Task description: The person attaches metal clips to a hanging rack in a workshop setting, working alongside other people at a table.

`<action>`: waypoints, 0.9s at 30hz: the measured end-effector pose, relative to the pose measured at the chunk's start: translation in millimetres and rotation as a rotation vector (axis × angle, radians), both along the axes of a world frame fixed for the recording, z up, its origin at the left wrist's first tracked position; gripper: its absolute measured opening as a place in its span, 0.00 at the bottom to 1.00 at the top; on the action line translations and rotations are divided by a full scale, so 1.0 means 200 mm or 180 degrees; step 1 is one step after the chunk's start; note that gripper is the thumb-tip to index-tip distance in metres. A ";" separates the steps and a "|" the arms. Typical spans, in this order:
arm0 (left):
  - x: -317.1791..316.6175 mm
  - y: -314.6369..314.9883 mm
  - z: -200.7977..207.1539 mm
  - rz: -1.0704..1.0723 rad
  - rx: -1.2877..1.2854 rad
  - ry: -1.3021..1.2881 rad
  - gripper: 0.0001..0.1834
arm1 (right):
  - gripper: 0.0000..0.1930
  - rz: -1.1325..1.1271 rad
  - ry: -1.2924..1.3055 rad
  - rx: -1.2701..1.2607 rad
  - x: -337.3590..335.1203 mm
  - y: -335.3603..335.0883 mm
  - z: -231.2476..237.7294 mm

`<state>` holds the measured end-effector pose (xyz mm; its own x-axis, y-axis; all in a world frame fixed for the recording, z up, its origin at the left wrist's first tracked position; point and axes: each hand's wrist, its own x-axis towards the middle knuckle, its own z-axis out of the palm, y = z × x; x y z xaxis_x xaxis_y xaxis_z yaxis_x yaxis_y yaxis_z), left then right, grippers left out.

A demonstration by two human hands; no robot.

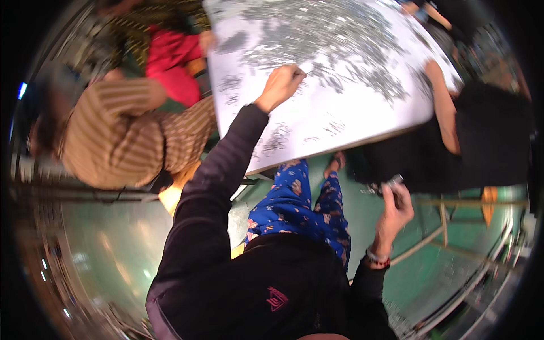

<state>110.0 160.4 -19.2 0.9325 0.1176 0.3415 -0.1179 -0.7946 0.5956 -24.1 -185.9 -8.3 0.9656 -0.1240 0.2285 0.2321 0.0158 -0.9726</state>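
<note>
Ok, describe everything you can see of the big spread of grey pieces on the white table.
The spread of grey pieces is a wide, uneven scatter of many small, slim bits, metallic-looking, with bright glints. They lie on the white table, dense toward the far side and looser at the near fringe. Blur hides their exact shape. The spread reaches the picture's top edge. The left hand is at its near left fringe; whether its fingers touch a piece is unclear.
</note>
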 end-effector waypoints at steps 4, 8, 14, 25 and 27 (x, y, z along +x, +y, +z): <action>-0.36 -0.50 0.12 -0.0692 -0.1588 0.0541 0.10 | 0.06 0.0029 0.0119 -0.0320 0.03 0.05 -0.04; -0.55 -0.85 0.19 -0.1695 -0.3321 0.1014 0.06 | 0.07 -0.0036 0.0233 -0.0329 0.00 0.04 -0.08; -0.53 -0.90 0.09 -0.1898 -0.2837 0.0701 0.05 | 0.08 0.0011 0.0045 -0.0205 -0.01 0.07 -0.08; -0.60 -0.98 0.10 -0.1514 -0.2996 0.0298 0.05 | 0.10 -0.0021 0.0100 0.0041 0.03 -0.05 -0.13; -0.58 -1.00 0.08 -0.1433 -0.2749 -0.0011 0.04 | 0.11 -0.0071 0.0233 0.0014 0.14 -0.10 -0.08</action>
<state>-6.3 -39.2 -3.7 0.9507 -0.0385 0.3078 -0.3065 0.0357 0.9512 3.3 -204.9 -24.6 0.9767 -0.1466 0.1566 0.1606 0.0156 -0.9869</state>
